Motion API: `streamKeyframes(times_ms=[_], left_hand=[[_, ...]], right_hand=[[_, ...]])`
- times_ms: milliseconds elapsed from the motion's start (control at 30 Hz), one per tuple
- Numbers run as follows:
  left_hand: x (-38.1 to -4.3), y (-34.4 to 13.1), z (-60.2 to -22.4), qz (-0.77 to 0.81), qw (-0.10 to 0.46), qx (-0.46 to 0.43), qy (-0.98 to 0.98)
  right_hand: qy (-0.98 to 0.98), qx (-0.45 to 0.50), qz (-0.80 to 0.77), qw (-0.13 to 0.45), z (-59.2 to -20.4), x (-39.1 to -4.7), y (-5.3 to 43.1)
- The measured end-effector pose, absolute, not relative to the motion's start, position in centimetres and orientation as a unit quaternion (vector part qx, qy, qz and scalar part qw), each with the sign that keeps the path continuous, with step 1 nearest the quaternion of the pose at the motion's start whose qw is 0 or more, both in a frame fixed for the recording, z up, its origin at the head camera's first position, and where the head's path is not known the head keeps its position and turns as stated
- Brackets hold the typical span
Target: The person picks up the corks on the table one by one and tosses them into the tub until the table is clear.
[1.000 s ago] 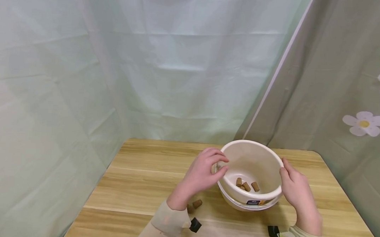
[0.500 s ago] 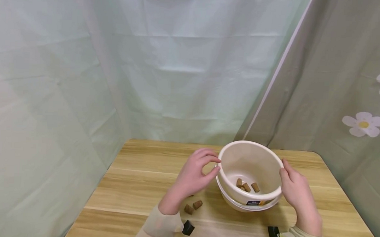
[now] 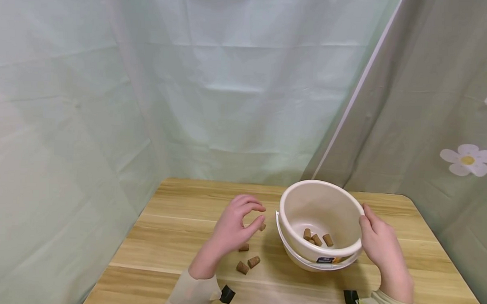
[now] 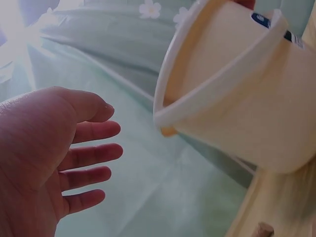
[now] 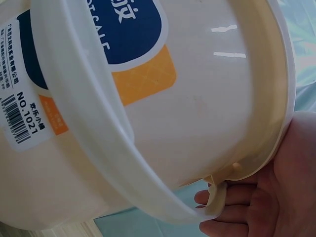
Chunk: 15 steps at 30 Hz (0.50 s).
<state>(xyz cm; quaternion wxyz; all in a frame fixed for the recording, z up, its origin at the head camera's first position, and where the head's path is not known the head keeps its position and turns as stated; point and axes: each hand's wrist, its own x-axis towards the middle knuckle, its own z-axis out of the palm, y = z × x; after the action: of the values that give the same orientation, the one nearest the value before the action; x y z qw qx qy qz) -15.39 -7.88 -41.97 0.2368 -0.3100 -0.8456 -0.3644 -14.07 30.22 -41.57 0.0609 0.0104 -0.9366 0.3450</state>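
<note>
A cream plastic bucket (image 3: 323, 201) leans on the table, its mouth facing me, with several corks (image 3: 316, 240) at its bottom. My right hand (image 3: 382, 242) grips the rim on the right, thumb over the edge. In the right wrist view, its fingers (image 5: 237, 197) lie behind the rim by the handle joint. The white handle (image 5: 106, 143) hangs down across the bucket's labelled front. Left of the bucket, my left hand (image 3: 234, 224) is over the table, fingers spread and nothing in them. Near and below it lie several loose corks (image 3: 253, 261).
A wooden table (image 3: 162, 239) carries everything. Pale green curtains (image 3: 245, 102) stand behind and at the left, and a grey-green curtain with flowers (image 3: 467, 160) hangs at the right. Small black blocks (image 3: 350, 297) show at both sleeves.
My left hand has moved left, away from the bucket's rim, uncovering corks on the table. My right hand keeps its grip and the bucket has hardly moved.
</note>
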Motion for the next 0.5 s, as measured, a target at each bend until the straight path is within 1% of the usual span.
streamKeyframes(times_ms=[500], left_hand=[[-16.1,-10.0,-43.6,-0.36,0.217,-0.279,-0.863]], right_hand=[[-0.933,0.013,0.351,0.074,-41.5,-14.0,30.1]])
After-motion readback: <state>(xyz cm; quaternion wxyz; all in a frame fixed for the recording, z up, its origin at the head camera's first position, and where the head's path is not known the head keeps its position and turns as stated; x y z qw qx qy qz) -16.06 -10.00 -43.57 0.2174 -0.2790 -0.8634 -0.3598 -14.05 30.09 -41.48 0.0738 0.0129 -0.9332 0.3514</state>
